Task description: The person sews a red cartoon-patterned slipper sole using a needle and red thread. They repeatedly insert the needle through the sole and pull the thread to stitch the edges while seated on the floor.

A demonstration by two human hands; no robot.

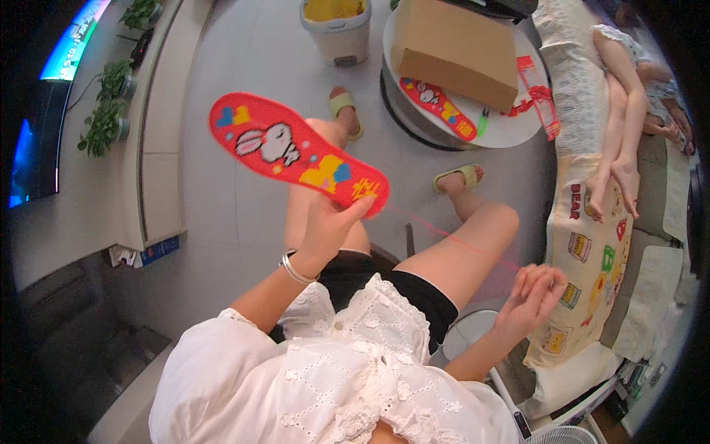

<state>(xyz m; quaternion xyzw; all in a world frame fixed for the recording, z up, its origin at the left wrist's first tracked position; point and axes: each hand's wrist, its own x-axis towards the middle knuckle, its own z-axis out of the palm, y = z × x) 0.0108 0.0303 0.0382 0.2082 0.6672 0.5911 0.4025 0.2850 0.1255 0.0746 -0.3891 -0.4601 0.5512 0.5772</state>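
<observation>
My left hand (329, 231) grips a red insole (285, 148) by its heel end, thumb on top, and holds it up over my lap. The insole carries a white rabbit, yellow and blue patches and yellow stitched characters. A thin pink thread (452, 235) runs from near its heel across my thigh to my right hand (529, 297). That hand is raised at the right with its fingers closed on the thread; whether a needle is in them, I cannot tell. A matching insole (438, 109) lies on the round white table (510, 139) ahead.
On the table are a cardboard box (455, 52), a small green tool (483, 123) and red packaging (543, 103). A bin (338, 38) stands left of it. Another person's legs (620, 111) rest on the sofa at right. A fan (562, 435) is near the lower edge.
</observation>
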